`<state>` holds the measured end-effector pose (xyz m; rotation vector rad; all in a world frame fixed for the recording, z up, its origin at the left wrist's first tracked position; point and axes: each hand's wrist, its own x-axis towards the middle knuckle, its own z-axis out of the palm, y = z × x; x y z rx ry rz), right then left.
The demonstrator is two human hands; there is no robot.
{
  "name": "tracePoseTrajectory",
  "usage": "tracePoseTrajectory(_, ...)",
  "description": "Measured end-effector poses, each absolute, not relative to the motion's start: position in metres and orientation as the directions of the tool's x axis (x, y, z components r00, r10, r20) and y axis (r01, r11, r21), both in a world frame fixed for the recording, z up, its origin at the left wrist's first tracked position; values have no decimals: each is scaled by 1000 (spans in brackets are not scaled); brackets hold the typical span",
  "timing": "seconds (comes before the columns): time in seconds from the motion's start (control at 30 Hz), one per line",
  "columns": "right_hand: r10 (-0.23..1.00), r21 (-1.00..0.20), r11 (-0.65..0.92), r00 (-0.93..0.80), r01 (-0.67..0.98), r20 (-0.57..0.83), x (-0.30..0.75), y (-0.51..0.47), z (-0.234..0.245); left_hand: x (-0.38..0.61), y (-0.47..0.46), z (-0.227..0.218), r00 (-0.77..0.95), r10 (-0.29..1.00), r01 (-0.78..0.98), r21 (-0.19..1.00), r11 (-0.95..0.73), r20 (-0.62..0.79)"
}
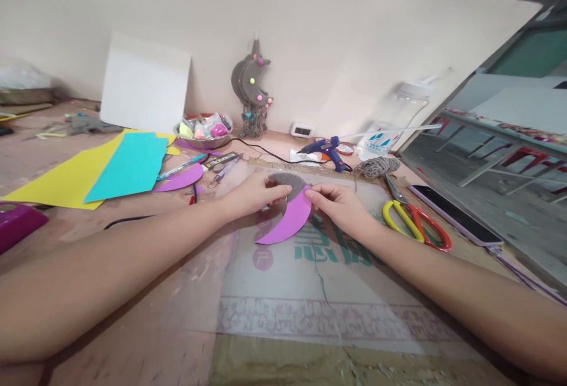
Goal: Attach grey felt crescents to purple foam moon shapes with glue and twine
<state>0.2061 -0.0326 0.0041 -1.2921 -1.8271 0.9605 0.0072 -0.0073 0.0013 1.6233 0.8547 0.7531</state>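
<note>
A purple crescent (290, 221), partly wrapped in grey yarn (296, 182), is sitting between the left grip (253, 196) and the right grip (340, 204). The left, at its ten o'clock, is pinching the wrapped part; the right, at two, is pinching the edge. Beyond, a glue gun (329, 149) is resting toward one o'clock.

Yellow paper (62, 184), phone (454, 213) on table (172, 315)
</note>
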Motion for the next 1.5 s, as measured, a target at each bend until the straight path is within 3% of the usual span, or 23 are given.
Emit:
tracePoseTrajectory(0.4,961,-896,138,-277,421,18,205,-31,5,6,-10,2,577,813,210,946,-248,85)
tracePoseTrajectory(0.67,948,-878,189,-315,439,46,205,-32,2,6,-11,5,604,794,214,945,-247,71)
tracePoseTrajectory(0.77,952,-866,225,-290,448,98,207,-32,5,6,-10,3,601,795,194,950,-246,83)
tracePoseTrajectory(0.97,942,-854,323,-53,407,330,228,-15,6,6,-7,2,607,789,158,959,-236,94)
tracePoseTrajectory(1.2,924,-852,374,-63,366,378,226,-12,4,5,-2,0,573,814,211,942,-260,97)
tracePoseTrajectory(1.5,950,-892,273,-247,359,191,210,-33,4,4,-4,2,600,792,212,932,-295,114)
